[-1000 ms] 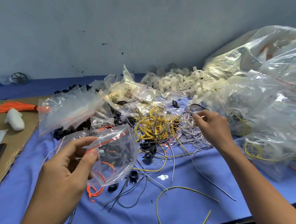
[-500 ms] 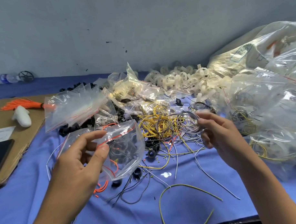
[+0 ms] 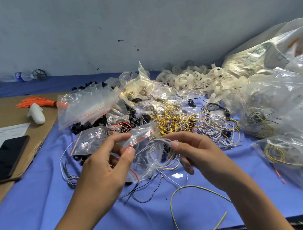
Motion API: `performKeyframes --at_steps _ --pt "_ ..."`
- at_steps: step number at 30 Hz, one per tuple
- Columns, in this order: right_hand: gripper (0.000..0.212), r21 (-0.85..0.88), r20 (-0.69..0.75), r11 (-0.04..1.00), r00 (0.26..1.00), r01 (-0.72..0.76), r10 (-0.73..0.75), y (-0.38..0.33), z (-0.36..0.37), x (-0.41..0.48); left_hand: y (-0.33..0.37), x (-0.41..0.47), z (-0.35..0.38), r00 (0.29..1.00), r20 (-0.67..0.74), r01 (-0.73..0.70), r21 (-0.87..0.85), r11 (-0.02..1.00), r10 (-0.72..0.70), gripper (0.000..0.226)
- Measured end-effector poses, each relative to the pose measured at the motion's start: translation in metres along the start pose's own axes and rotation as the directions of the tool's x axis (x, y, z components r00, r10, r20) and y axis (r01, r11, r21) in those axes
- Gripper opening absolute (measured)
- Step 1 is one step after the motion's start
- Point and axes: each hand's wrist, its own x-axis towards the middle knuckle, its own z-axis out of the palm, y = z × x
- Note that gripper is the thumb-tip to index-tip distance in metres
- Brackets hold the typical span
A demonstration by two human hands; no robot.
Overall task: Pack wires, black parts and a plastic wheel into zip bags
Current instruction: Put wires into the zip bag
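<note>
My left hand pinches the red-striped mouth of a small clear zip bag that holds thin wires. My right hand pinches a coil of grey wires right at the bag's mouth, part of the coil inside the bag. Behind the hands lie a heap of yellow wires, a tangle of grey wires, a pile of small black parts and a heap of white plastic wheels.
Empty zip bags lie at centre left, filled bags pile up on the right. A phone, orange wire bundle and white part sit on cardboard at left. Loose wires trail on the blue cloth near the front edge.
My right hand lifted a coil of grey wires from the pile and brought it left to the bag's mouth. My left hand kept holding the bag open.
</note>
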Motion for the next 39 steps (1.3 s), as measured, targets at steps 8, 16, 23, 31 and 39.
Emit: performKeyframes --at_steps 8,16,23,31,39 --pt "0.029 -0.004 0.110 1.000 0.994 -0.025 0.025 0.008 0.070 0.018 0.003 -0.009 0.008 0.996 0.051 -0.082 0.088 0.993 0.078 0.029" --pt "0.024 -0.159 -0.012 0.979 0.991 0.127 -0.131 -0.004 0.068 0.018 -0.006 -0.005 -0.006 1.000 -0.009 -0.026 0.010 1.000 0.026 0.040" --pt "0.014 -0.756 -0.369 0.654 0.846 -0.032 -0.385 0.013 -0.007 0.065 -0.010 -0.001 -0.012 0.997 -0.073 0.014 -0.096 0.995 -0.021 0.028" --pt "0.042 -0.990 -0.084 -0.114 0.996 -0.087 -0.027 0.071 -0.021 0.112 -0.012 0.002 -0.020 0.995 -0.088 0.037 -0.165 0.986 -0.052 0.031" --pt "0.015 -0.991 -0.132 0.031 0.973 -0.129 -0.189 0.067 -0.033 0.107 -0.011 0.004 -0.020 0.994 -0.101 0.026 -0.212 0.977 -0.048 0.040"
